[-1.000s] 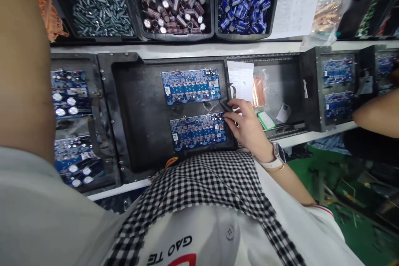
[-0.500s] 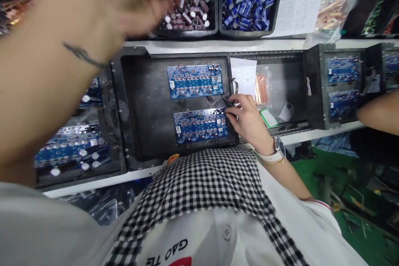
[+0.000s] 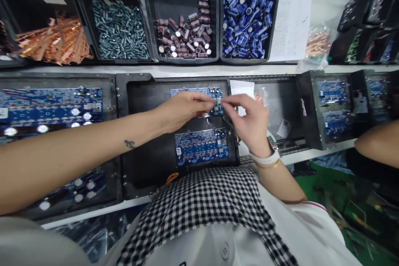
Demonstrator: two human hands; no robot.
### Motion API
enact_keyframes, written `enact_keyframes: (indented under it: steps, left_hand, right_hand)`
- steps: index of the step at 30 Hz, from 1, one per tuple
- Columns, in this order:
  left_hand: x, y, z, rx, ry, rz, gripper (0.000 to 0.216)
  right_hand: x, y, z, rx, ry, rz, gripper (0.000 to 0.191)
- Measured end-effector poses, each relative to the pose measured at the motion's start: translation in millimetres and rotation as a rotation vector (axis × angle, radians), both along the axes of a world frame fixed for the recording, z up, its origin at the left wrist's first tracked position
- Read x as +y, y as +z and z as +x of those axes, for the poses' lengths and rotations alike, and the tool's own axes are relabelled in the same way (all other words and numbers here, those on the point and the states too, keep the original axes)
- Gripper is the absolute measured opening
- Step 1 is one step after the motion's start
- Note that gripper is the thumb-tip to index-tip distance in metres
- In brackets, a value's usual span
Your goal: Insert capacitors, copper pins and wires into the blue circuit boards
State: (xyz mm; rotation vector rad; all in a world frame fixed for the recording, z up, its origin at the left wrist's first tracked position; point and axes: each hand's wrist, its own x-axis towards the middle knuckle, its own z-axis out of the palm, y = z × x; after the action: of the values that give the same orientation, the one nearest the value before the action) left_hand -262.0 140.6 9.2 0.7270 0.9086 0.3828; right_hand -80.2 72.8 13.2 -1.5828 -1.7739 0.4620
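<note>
My left hand reaches over the upper blue circuit board, its fingers closed in a pinch. Facing it from the right, my right hand also pinches, with its fingertips almost meeting the left ones above the board's right end. Whatever lies between the fingers is too small to make out. Part of the upper board is hidden under my hands. Below it, the lower blue circuit board lies untouched in the same black tray.
Beyond the tray stand bins of blue capacitors, brown capacitors, small greenish parts and copper strips. A tray with populated boards sits left, another tray right. Another person's arm is at far right.
My left hand has come down from the brown capacitor bin to the upper board. My right hand has moved from the lower board's right end up to meet it. The view has shifted.
</note>
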Motion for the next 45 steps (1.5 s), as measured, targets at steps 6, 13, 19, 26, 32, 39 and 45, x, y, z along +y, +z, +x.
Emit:
enact_keyframes:
  steps: [6,13,19,26,32,39,45]
  left_hand:
    - [9,-5.4,-7,0.104,0.022,0.099,0.016]
    - [8,-2.0,-22,0.101,0.045,0.06,0.01]
    - [3,-4.3,-28,0.104,0.025,0.103,0.017]
    - [-5,-7.3,-29,0.065,0.017,0.08,0.015]
    - [-16,4.0,-26,0.089,-0.007,0.131,0.017]
    - [3,21.9,11,0.16,-0.348,0.463,0.023]
    - [100,-7.1,107,0.404,-0.039,1.186,0.063]
  right_hand:
    - [44,-34.4,12,-0.181,-0.113,-0.189,0.012]
    - [48,-35.3,11,-0.139,-0.151,-0.282,0.007]
    - [51,-42.5,13,-0.095,-0.165,-0.29,0.008]
    - [50,-43.6,2,-0.285,-0.219,-0.255,0.011]
    - [33,-14.5,5,-0.067,0.042,-0.252,0.016]
    - [-32,20.2,18,0.292,0.023,-0.073,0.009]
    - [-87,5.8,40,0.012,-0.07,-0.041,0.019]
